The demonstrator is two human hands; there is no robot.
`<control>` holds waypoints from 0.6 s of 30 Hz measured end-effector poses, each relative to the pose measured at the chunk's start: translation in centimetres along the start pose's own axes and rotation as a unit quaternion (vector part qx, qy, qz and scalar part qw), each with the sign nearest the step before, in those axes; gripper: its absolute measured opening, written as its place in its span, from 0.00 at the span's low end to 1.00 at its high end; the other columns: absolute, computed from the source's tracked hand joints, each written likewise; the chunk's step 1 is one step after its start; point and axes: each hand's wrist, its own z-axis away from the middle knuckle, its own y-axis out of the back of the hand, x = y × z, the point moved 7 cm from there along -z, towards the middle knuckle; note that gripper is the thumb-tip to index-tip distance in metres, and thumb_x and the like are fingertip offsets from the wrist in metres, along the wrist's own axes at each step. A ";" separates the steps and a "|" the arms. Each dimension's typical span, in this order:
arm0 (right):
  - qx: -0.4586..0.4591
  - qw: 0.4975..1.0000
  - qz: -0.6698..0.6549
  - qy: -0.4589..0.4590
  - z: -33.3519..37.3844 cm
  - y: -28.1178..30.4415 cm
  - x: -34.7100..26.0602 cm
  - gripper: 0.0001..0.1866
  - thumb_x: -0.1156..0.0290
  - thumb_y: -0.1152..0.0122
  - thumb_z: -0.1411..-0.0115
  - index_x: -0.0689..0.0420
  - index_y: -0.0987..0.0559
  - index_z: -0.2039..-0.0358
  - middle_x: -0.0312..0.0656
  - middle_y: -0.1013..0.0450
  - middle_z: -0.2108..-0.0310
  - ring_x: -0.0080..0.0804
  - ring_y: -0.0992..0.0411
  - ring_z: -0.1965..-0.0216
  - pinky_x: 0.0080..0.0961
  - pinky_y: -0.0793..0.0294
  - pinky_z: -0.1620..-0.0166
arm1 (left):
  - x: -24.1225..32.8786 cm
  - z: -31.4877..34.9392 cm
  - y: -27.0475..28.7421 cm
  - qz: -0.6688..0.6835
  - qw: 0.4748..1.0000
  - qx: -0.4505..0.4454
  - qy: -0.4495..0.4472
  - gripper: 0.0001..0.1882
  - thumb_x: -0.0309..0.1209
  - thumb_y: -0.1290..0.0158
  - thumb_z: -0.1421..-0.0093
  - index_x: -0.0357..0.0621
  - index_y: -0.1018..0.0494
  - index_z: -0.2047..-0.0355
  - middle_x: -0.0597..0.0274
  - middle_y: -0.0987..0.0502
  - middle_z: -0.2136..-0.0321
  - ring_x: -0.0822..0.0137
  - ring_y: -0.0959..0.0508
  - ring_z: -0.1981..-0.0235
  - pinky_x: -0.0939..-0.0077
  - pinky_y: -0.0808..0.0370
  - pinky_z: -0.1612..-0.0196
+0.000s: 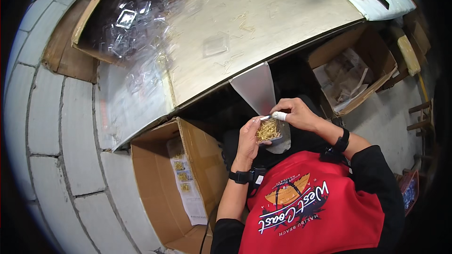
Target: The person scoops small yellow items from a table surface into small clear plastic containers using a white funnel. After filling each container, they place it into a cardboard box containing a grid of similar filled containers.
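Observation:
A small clear plastic box (269,130) filled with thin gold-coloured metal pieces is held in front of my body, above my lap. My left hand (248,137) is closed around its left side. My right hand (299,114) pinches at the box's upper edge, and one of its fingers has a white wrapping (279,115). A small whitish strip shows between the fingertips of both hands; its kind is too small to make out. Just beyond the hands, a translucent plastic sheet (254,84) hangs from the table edge.
The table (197,73) bears scattered gold pieces and one clear tray (216,45). Many clear plastic cases (127,30) are heaped at its left. A cardboard box (155,178) with several filled packs stands left of me; another cardboard box (353,73) with paper scraps stands right.

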 end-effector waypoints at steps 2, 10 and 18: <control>0.047 0.997 0.032 0.050 0.1 0.0 -0.6 0.06 0.77 0.39 0.46 0.60 0.20 0.67 0.40 0.27 0.69 0.29 0.27 0.66 0.23 0.29 0.61 | 0.2 0.1 -0.4 0.015 0.999 0.023 -0.017 0.16 0.38 0.58 0.33 0.38 0.31 0.56 0.59 0.23 0.66 0.69 0.19 0.71 0.77 0.19 0.78; 0.126 0.989 -0.013 0.069 -0.4 0.2 -1.4 0.05 0.79 0.43 0.47 0.62 0.21 0.69 0.43 0.28 0.60 0.35 0.28 0.59 0.27 0.29 0.56 | 1.5 0.1 -1.7 0.052 0.989 0.084 -0.106 0.20 0.44 0.62 0.32 0.38 0.32 0.55 0.56 0.25 0.62 0.67 0.21 0.65 0.74 0.18 0.75; 0.085 0.994 -0.047 0.043 -0.3 -0.2 -1.9 0.08 0.77 0.43 0.44 0.62 0.22 0.64 0.42 0.30 0.55 0.27 0.29 0.58 0.21 0.30 0.56 | 1.2 -0.1 -1.8 0.046 0.989 0.090 -0.107 0.13 0.35 0.52 0.35 0.39 0.31 0.56 0.57 0.23 0.64 0.67 0.20 0.67 0.73 0.18 0.76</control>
